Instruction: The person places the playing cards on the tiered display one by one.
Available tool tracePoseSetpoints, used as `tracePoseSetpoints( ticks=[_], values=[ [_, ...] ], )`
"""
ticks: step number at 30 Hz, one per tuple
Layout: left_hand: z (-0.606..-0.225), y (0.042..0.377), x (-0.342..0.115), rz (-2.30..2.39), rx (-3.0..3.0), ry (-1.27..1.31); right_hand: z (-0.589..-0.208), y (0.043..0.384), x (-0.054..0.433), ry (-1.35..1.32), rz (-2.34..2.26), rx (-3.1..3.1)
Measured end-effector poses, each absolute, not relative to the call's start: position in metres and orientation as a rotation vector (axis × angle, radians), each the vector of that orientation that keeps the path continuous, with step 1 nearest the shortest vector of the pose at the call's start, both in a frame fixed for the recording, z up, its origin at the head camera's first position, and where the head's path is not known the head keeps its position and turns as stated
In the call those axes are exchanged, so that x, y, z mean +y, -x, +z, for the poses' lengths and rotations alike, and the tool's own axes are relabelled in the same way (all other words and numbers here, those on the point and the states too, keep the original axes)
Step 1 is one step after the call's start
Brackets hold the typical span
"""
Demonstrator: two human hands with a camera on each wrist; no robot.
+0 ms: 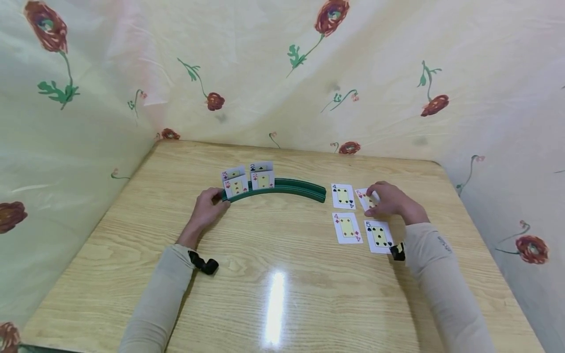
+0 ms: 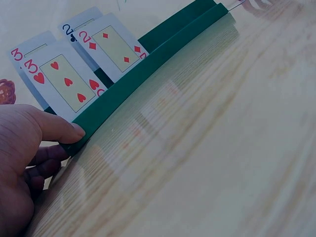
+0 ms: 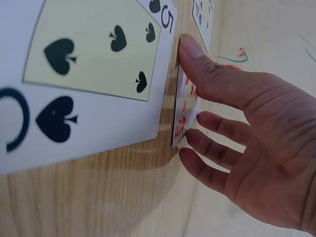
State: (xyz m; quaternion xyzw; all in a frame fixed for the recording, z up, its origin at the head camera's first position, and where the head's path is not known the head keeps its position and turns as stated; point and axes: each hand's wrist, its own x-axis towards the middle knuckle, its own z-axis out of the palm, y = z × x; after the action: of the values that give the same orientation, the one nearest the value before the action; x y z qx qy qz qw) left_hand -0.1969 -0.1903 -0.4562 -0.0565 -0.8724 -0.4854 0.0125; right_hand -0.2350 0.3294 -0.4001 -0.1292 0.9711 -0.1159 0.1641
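Observation:
My left hand (image 1: 209,208) grips the left end of a curved green card holder (image 1: 300,186), its thumb on the front wall in the left wrist view. Standing in the holder near that hand are a three of hearts (image 2: 66,79) with another red three (image 2: 37,42) behind it, and a two of diamonds (image 2: 111,47) with a black two (image 2: 79,22) behind. At the right, my right hand (image 1: 390,202) pinches a five of hearts (image 1: 367,200) by its edges, thumb on the near side and fingers round the far side. The hand partly covers that card.
Face up beside the right hand lie a black four (image 1: 343,196), a four of diamonds (image 1: 347,228) and a five of spades (image 1: 377,237). The wooden table (image 1: 247,255) is bordered at the back and sides by flowered cloth (image 1: 265,73).

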Motion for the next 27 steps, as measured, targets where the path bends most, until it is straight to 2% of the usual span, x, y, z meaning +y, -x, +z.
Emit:
tracePoseSetpoints(
  ticks=[27],
  values=[
    [-0.4583,0.1976,-0.1889,-1.556,-2.708,0.181,-0.3953,0.2346,0.3262,0.292,-0.376,2.762]
  ],
)
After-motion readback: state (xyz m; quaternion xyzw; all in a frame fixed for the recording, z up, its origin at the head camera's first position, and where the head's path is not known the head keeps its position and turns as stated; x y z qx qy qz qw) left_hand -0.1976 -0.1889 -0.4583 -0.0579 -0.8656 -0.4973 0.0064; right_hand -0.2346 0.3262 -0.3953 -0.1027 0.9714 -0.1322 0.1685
